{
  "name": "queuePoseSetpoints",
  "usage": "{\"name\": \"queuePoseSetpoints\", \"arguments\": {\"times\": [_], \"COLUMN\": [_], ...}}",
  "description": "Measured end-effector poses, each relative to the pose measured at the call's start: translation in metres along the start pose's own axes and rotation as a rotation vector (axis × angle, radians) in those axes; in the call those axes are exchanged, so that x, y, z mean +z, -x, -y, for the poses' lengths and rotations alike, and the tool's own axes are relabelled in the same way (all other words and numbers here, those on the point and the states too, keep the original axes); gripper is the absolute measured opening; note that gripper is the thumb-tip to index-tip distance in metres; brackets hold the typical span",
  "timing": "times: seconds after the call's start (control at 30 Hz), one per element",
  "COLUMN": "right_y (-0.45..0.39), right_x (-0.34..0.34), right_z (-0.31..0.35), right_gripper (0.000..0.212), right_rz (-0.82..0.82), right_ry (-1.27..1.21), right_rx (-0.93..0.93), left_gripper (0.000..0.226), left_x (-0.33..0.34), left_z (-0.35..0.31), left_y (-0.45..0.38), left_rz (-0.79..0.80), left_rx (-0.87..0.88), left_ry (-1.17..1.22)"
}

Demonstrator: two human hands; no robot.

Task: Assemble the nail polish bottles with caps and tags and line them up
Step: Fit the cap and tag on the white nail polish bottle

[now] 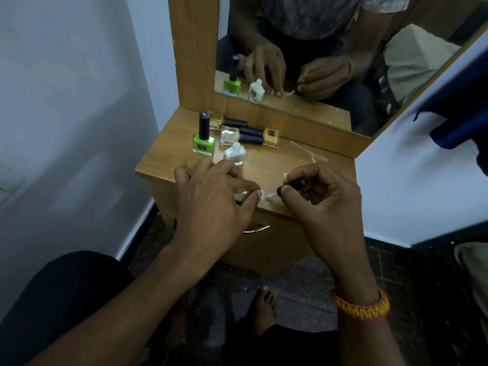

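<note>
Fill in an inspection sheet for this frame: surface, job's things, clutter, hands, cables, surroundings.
Surface: wooden dresser top, pale smears.
Job's things: green bottle capped, upright; uncapped clear bottle upright; three capped bottles lying behind.
Clutter: clear plastic scraps.
Hands: left hand presses a clear scrap at the front edge; right hand pinches a black cap.
Cables: nothing seen.
Surroundings: mirror, white walls, dark floor.

Dim, cool, even light falls on the scene, with soft shadows under both hands. The walls [66, 101] bow outward at the edges (wide-angle distortion). The mirror [303, 56] reflects darkly, and the floor [303, 286] is murky and grainy.
</note>
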State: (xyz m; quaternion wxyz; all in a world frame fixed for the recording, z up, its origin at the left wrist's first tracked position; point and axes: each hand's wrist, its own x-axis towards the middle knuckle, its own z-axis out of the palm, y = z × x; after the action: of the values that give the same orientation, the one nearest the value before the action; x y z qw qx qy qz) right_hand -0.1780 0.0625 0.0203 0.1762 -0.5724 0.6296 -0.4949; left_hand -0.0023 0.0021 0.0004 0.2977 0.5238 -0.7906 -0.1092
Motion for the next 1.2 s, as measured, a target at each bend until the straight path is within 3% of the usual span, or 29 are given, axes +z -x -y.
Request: {"name": "queuePoseSetpoints", "arguments": {"times": [0.17,0.33,0.53,0.73,0.93,1.2], "right_y": [-0.001,-0.002,0.000,-0.002,0.000,-0.001], "right_x": [-0.006,-0.009,0.001,-0.007,0.002,0.001], "right_z": [-0.006,0.000,-0.003,-0.001,-0.003,0.002], "right_gripper": [0.014,0.015,0.016,0.016,0.015,0.016], "right_rz": [0.016,-0.067,0.010,-0.072,-0.006,-0.050], "right_ry": [0.083,-0.009,0.085,0.050,0.090,0.068], "right_rx": [0.018,0.007,0.009,-0.001,0.011,-0.015], "left_gripper": [0.017,0.017,0.019,0.018,0.019,0.019], "left_x": [0.000,0.000,0.000,0.000,0.000,0.001], "left_z": [0.000,0.000,-0.001,0.000,-0.001,0.000], "left_y": [0.000,-0.001,0.000,0.000,0.000,0.000], "left_rz": [0.002,0.001,0.017,0.003,0.002,0.002], "left_rx": [-0.007,-0.007,-0.014,-0.002,-0.009,-0.010], "left_ry": [0.004,-0.004,-0.019,-0.010,-0.014,-0.007]}}
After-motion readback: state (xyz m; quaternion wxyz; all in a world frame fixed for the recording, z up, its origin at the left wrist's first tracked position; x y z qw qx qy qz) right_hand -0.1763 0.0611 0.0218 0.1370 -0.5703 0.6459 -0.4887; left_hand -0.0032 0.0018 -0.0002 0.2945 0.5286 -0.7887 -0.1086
